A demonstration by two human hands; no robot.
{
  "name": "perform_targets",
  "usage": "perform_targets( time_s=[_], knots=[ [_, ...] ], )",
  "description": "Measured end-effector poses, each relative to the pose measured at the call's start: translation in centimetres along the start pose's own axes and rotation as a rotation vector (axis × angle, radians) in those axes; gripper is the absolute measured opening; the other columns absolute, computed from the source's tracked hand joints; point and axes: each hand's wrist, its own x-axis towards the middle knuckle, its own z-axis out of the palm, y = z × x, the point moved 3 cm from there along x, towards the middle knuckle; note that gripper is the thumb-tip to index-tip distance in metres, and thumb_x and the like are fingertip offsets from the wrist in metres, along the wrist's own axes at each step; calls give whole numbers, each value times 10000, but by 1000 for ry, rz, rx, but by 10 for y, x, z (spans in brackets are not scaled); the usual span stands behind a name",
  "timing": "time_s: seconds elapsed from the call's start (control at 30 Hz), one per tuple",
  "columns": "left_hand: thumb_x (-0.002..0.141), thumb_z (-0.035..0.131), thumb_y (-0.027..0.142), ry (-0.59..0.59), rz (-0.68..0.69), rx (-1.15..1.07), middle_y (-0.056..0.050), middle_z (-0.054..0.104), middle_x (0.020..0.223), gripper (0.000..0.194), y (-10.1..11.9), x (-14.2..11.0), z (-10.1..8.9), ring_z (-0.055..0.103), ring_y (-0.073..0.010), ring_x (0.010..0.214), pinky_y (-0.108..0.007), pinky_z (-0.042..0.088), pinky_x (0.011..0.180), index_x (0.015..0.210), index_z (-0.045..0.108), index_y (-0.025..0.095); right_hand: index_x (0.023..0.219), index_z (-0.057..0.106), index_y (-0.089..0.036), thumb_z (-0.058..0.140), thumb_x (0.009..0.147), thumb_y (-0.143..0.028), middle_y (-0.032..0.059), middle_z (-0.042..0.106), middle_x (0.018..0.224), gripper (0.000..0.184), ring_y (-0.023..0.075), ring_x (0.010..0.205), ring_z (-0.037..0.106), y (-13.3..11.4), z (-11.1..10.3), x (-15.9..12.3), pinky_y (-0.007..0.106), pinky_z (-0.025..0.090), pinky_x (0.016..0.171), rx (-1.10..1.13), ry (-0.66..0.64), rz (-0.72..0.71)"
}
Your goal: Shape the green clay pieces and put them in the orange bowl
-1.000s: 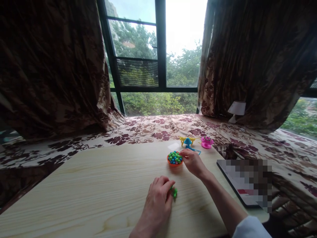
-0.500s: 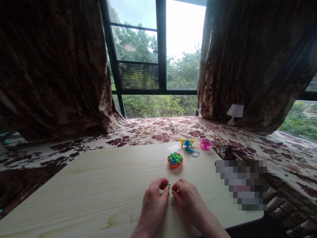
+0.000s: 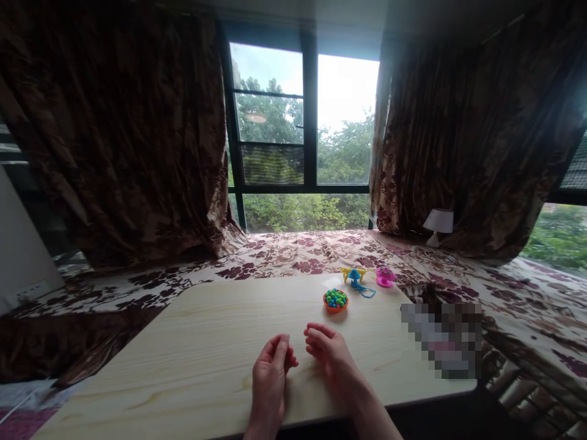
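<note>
My left hand is above the wooden table, its thumb pressed against the forefinger and the other fingers curled. Anything in that pinch is too small or hidden to make out. To its right is my right hand, a small gap between the two. Its fingers are bent inward and held together; whatever they hold, if anything, does not show. Beyond the hands stands an orange bowl heaped with small green, blue and pink beads.
Behind the bowl are a yellow toy, a blue mushroom-shaped toy with a cord, and a pink toy. A blurred-out item lies at the table's right edge. A white lamp stands on the patterned cloth by the window.
My hands have moved apart; a small green piece seen at the left fingertips before no longer shows. The left hand has turned its thumb side upward. The head view has tilted up.
</note>
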Motion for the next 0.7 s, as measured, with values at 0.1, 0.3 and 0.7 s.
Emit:
perform_targets(
  time_s=[0.1,0.3,0.7],
  knots=[
    [644,686,237,13,-37,-44,22,610,629,293,4,-11,-5,538,-68,519,-200,473,536,911,604,147,849,635,-109,729,590,-268,58,645,766,318,100,624,577,-1,9,-11,218,461,628,18,10,-29],
    [714,616,181,-27,-73,-193,62,497,525,188,21,-31,-4,487,-48,469,-181,456,490,900,612,156,812,635,-112,590,671,-250,-8,546,613,202,55,477,459,-14,26,-25,184,400,481,0,-2,-70],
    [839,377,119,-243,-319,-434,-105,675,1015,309,5,-17,15,514,-213,1114,-368,418,942,938,666,160,1064,602,-215,433,783,-126,46,596,931,340,158,865,555,-30,47,-40,261,452,773,-606,-13,-641]
  ],
)
